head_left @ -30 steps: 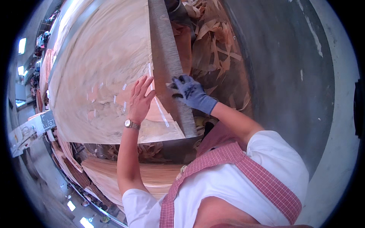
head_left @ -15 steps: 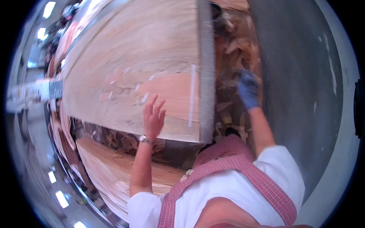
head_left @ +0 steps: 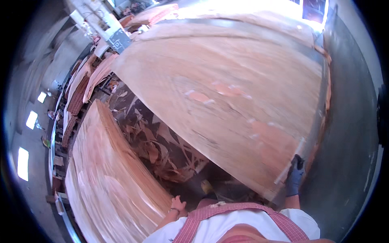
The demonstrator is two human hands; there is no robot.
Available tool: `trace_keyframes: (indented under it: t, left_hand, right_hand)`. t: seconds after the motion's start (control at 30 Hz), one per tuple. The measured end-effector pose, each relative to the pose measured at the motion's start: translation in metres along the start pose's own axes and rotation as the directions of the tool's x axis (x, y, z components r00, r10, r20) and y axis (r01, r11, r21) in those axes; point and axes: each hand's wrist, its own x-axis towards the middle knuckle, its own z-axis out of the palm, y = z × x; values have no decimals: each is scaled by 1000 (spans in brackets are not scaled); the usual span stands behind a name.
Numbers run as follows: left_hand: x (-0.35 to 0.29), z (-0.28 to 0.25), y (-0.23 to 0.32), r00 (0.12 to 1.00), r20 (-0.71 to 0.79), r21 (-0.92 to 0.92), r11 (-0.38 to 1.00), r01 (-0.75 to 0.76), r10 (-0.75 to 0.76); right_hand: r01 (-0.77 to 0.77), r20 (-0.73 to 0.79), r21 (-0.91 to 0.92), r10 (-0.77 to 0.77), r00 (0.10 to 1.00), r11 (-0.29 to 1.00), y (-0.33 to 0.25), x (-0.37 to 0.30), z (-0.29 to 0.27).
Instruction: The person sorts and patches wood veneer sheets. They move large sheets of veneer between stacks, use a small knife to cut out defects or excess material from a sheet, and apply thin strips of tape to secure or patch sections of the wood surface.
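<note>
A large pale veneer sheet (head_left: 243, 65) lies on top in front of me, with several orange-pink patches and short white tape strips on it. My right hand (head_left: 295, 180), in a blue-grey glove with dark fingers, is at the sheet's near right edge, beside a long white tape strip (head_left: 289, 160). How its fingers are set is blurred. My left hand (head_left: 178, 203) is bare, with a band at the wrist. Its fingers are spread at the near corner of a second veneer stack (head_left: 117, 174) on the left.
Torn veneer scraps (head_left: 154, 150) cover the floor in the gap between the two stacks. A grey wall (head_left: 344, 133) runs along the right side. More veneer piles (head_left: 83, 89) and a pale pillar (head_left: 109, 30) stand farther left.
My view has turned left. My left hand has moved from above the large sheet to the left stack's corner. My gloved right hand has gone from the scraps on the right to the sheet's edge.
</note>
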Motion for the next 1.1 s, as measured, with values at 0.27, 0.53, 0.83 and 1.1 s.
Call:
trace_keyframes:
  t: [0.27,0.53,0.83,1.1]
  left_hand:
    - [162,-164,-111,953,-279,-288,937,-199,117]
    - [357,-353,-177,912,-411,-483,849,-215,-3]
    - [481,-486,-288,994,-107,-429,902,-42,-5]
    - [647,-631,-372,954,4,-622,747,236,-299]
  right_hand:
    - [-92,392,-97,123,912,991,-42,-157,328]
    - [60,496,-97,-4,868,993,33,-186,618]
    - [-13,953,-47,49,298,999,82,-370,1082]
    - [124,985,117,-100,-141,985,62,-530,1412]
